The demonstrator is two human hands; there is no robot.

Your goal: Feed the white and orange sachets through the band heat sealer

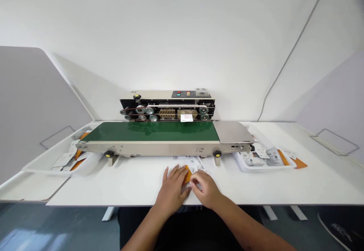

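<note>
from the head view, here we go: the left hand and right hand are close together on an orange-edged paper packet, can't tell if they're clamped on it! it's down on the white worktop, just in front of a green-belted band sealer, with a tray of printed packets off to the right.

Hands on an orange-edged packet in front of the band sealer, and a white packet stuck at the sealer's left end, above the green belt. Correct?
No: the white packet sits toward the right end of the band sealer, not the left, in the head view. The rest holds: it is above the green belt, with the left hand and right hand on the orange-edged packet.
</note>
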